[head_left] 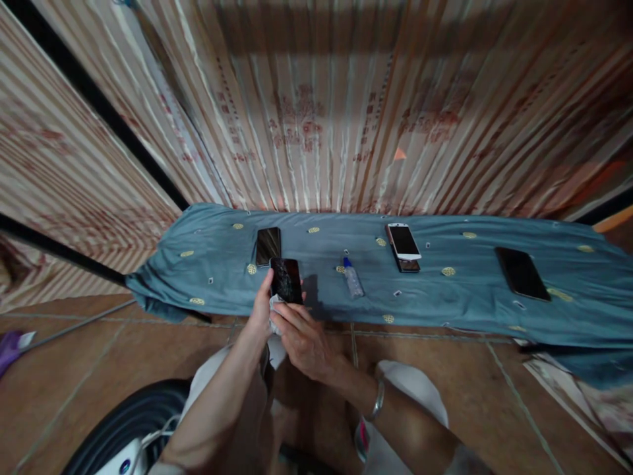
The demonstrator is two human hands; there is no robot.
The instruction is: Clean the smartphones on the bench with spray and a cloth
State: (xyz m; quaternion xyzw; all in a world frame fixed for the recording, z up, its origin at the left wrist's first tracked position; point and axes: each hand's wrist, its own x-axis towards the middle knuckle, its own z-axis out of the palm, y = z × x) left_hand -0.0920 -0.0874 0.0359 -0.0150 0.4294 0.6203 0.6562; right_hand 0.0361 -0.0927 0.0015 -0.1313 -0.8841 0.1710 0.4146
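My left hand (262, 307) is closed around a black smartphone (287, 280), its thumb along the left edge and fingertips showing at the right. Whitish smears or cracks mark the phone's dark screen. My right hand (304, 338) presses a crumpled white cloth or tissue (275, 313) against the phone's lower end. Just beyond the held phone, another dark phone (268, 246) lies on the blue tablecloth (316, 254). To the right lies a clear plastic bottle with a blue cap (353, 278).
A white phone (404, 241) rests on top of a darker phone (409, 266) right of the bottle. Farther right lies a large black phone or tablet (523, 273). Striped curtains (306, 119) hang behind the table. A black round seat (131, 422) stands at lower left.
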